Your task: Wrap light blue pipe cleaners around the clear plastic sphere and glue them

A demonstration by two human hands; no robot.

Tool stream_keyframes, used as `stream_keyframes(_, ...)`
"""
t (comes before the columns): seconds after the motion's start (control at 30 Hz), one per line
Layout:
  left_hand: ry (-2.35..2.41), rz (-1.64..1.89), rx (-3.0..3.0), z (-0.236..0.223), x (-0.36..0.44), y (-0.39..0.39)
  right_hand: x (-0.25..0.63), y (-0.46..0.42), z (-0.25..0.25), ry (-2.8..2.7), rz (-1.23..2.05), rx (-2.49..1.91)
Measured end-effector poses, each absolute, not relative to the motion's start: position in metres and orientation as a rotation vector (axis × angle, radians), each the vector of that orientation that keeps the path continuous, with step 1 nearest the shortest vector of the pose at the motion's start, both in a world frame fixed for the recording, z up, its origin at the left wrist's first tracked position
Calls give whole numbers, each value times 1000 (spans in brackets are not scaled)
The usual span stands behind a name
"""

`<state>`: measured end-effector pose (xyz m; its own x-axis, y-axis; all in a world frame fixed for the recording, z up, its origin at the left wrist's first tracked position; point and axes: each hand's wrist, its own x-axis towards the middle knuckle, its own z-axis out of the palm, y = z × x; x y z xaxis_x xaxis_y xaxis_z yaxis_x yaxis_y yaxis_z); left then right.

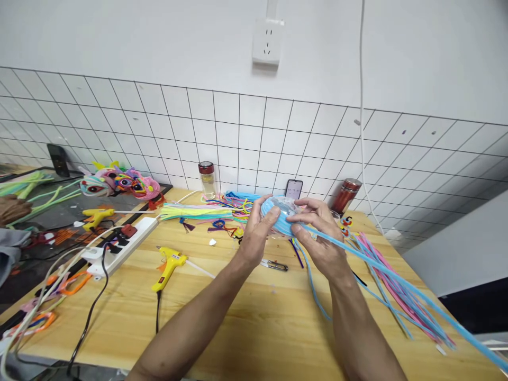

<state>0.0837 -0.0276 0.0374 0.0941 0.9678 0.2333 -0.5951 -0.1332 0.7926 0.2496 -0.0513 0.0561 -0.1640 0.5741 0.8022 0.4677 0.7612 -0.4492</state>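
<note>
Blue pipe cleaner (pixel 282 224) coiled around clear plastic form (pixel 288 205) above workshop table (pixel 246 323)

Rings of blue are held up over the table's far half, with a long tail trailing off toward the near right. The plastic form and its coil are clasped in the left hand (pixel 257 230), which is curled inward, its thumb pressed on the blue rings. By the right hand (pixel 321 233), half closed, the strand appears to be pinched between thumb and forefinger where it leaves the coil. Winding is judged to be the step in hand. For the next move, a steady grip on the rings and even tension on the tail would seem to be called for, so that no turn is allowed to slip. Snips (pixel 274 265) are seen lying just below, with a yellow glue gun (pixel 170 267) to the left.
</note>
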Motion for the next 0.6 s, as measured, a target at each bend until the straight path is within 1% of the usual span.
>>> stream_keyframes(0.23,530,1486,893,42,83,-27,248,-50,56,-1822,107,-822)
stream_keyframes(0.47,577,1454,845,42,80,-25,250,-47,55,-1736,287,-821)
stream_keyframes(0.6,558,1440,838,42,80,-25,253,-46,53,-1701,308,-799)
